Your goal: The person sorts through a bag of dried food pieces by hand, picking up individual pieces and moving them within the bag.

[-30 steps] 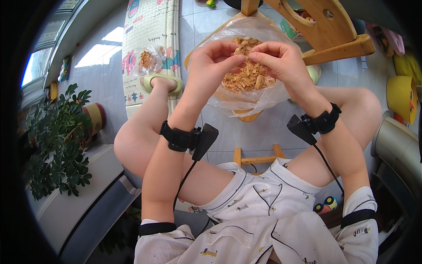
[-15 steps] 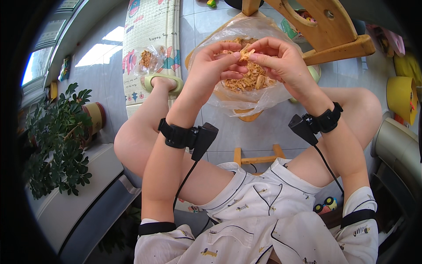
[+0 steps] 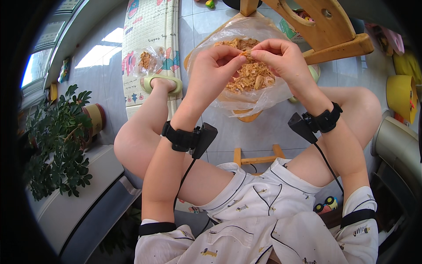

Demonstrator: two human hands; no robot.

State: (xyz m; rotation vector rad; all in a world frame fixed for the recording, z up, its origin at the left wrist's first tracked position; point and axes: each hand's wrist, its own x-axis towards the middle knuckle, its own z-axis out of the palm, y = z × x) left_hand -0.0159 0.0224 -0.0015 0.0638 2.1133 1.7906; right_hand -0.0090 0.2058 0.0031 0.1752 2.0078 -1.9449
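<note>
Place is a home: window (image 3: 39,64), tile floor (image 3: 224,134), potted houseplant (image 3: 59,143), cartoon-print quilted mat (image 3: 151,31), toy vehicle (image 3: 330,203), green slipper (image 3: 177,84), patterned pajamas (image 3: 231,237).

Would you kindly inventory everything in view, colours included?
wooden chair: one, tan, top
large bag: one, clear, on wooden chair
shredded food: one pile, brown, in large bag
mat: one, cream patterned, upper left
small bag: one, clear, on mat
potted plant: one, green, left
container: one, yellow, right
toy vehicle: one, multicoloured, lower right
tiled floor: one, grey, beneath
slippers: two, green, flanking chair
wrist straps: two, black, on forearms
pyjamas: white, below
left hand: one, bare, above food
right hand: one, bare, above food
</note>
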